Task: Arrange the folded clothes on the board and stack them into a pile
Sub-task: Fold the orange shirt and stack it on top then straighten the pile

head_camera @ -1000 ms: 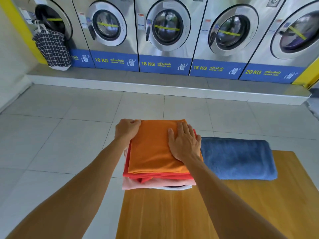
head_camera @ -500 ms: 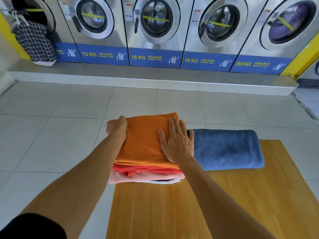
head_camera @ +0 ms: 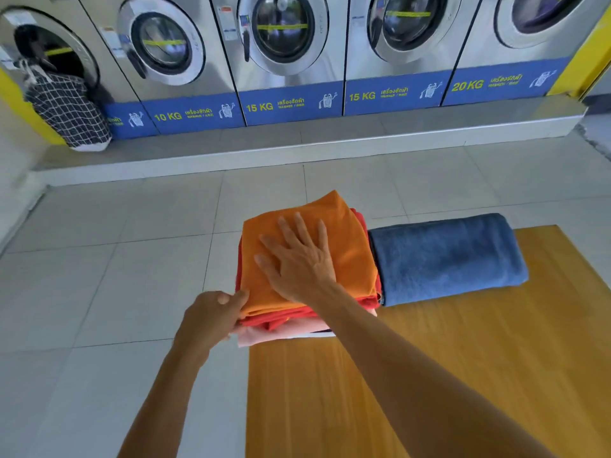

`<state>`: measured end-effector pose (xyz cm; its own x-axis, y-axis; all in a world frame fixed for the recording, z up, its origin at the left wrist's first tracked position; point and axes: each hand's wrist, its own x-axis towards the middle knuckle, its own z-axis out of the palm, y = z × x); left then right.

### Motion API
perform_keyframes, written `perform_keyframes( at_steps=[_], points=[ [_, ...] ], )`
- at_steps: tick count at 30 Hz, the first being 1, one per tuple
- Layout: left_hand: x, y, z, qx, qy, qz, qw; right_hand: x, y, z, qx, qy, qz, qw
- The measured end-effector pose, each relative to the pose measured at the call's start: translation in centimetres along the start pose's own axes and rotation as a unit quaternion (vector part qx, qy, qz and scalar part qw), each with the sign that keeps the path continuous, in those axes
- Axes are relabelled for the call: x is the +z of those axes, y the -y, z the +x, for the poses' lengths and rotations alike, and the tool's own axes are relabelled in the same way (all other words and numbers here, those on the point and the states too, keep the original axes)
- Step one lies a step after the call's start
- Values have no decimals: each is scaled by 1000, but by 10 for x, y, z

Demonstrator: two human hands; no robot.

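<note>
Two hands are on the pile. The left hand (head_camera: 211, 317) has shifted within the last second: it was up at the far left corner of the orange cloth (head_camera: 344, 239), and now it sits at the near left corner, thumb over the top edge and fingers curled in against the side of the layers, gripping them there. The right hand (head_camera: 297, 262) has slid from the cloth's right side to its middle, and it lies flat with fingers spread and straight, pressing down, grasping nothing. I'd say that means the squaring-up has gone round from the far edge to the near one, so the pile is being trimmed rather than added to.

Both forearms reach forward from below, the right one crossing over the board (head_camera: 463, 375), the left one coming in over the floor (head_camera: 99, 259).

The pile stands on the board's far left corner, its left side hanging out past the edge. Orange lies on top, red cloth (head_camera: 281, 320) under it, then a pink cloth (head_camera: 254, 337) and a sliver of something white at the bottom. Just beside it on the right, touching or very nearly, lies the blue towel (head_camera: 446, 259), folded, on its own and not yet stacked. That looks like the piece left to go on.

Beyond the floor runs a row of washers (head_camera: 284, 38), with a checked bag (head_camera: 66, 107) hanging at the leftmost door.
</note>
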<state>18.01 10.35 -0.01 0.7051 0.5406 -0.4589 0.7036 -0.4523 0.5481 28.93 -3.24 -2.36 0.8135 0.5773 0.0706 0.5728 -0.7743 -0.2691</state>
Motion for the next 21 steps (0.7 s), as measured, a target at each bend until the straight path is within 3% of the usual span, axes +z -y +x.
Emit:
perform_keyframes(
  at_steps=[2, 7, 11, 12, 14, 17, 19, 21],
  points=[
    [8, 2, -13, 10, -17, 9, 1000, 5, -2, 1, 12, 10, -18, 1000],
    [14, -6, -34, 19, -10, -122, 992, 7, -5, 0, 19, 18, -7, 1000],
    [17, -8, -41, 11, 60, -153, 986, 5, -8, -1, 12, 36, -2, 999],
    [17, -6, -38, 15, 27, -95, 995, 1, -8, 0, 10, 47, 12, 999],
    [12, -7, -31, 39, -114, 49, 992, -10, -8, 1, 8, 62, 57, 996],
    [4, -33, -33, 153, -255, 34, 954, -32, -15, -22, 56, -36, 104, 992],
    [14, -58, -33, 270, -254, 29, 928, -45, -25, -55, 173, -133, 132, 967],
    [36, -84, -20, 362, -212, 52, 906, -51, -36, -90, 305, -178, 175, 919]
  ],
)
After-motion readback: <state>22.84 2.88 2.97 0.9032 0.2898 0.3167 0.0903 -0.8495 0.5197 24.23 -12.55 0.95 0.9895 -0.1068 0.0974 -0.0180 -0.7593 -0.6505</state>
